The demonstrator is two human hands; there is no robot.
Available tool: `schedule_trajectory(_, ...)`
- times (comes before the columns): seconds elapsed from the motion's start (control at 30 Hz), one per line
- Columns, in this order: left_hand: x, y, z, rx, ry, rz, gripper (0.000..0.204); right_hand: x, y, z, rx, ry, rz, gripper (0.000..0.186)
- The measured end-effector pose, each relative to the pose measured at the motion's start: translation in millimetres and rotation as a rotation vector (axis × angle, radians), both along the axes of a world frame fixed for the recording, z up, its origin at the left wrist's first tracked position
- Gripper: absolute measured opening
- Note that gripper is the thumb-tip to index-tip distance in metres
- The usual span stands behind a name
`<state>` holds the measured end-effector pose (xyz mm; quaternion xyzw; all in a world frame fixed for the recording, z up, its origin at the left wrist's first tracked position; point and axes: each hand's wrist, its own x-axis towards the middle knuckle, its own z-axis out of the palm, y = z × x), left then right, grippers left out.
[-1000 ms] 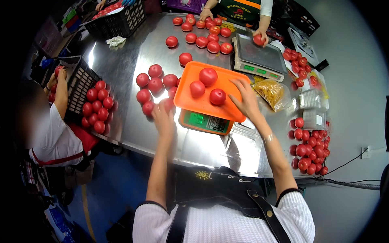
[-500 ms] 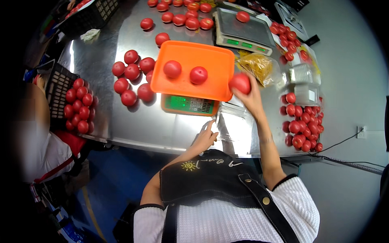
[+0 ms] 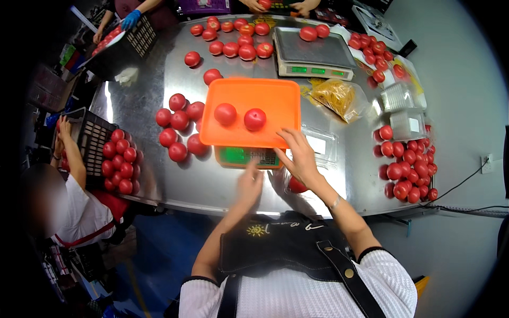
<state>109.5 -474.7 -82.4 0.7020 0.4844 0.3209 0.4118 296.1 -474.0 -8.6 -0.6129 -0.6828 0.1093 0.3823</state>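
My right hand (image 3: 301,157) is at the front right corner of an orange tray (image 3: 249,91), its fingers over the rim and its thumb apart, holding no tomato. Two red tomatoes, a left one (image 3: 225,114) and a right one (image 3: 255,120), lie in the tray, which rests on a scale with a green-lit display (image 3: 231,155). My left hand (image 3: 249,185) is smeared by motion just in front of the scale's keypad. Another tomato (image 3: 297,184) sits below my right wrist, partly hidden by it, near a clear plastic container (image 3: 322,144).
Loose tomatoes (image 3: 180,120) lie left of the tray, others at the back. A second scale (image 3: 313,53) holds two tomatoes beside a bag of yellow ties (image 3: 336,96). Tomatoes (image 3: 408,164) pile up at right. Co-workers stand left and behind, near black crates (image 3: 98,146).
My right hand has let go of its tomato and moved to the tray corner. My left hand has shifted left toward the keypad. The back scale now carries a second tomato.
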Motion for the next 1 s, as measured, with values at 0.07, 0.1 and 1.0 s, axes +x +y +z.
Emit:
schedule_trajectory(0.07, -3, 42, 43, 0.305, 0.129, 0.119, 0.047, -10, 47, 3, 0.046, -0.091, 0.063, 0.047)
schedule_trajectory(0.1, 0, 61, 53, 0.395, 0.171, 0.142, 0.051, -13, 70, -9, 0.043, -0.147, 0.089, 0.047)
schedule_trajectory(1.0, 136, -3, 21, -0.973, -0.664, -0.535, 0.065, 78, -169, -82, -0.211, -0.146, 0.141, 0.040)
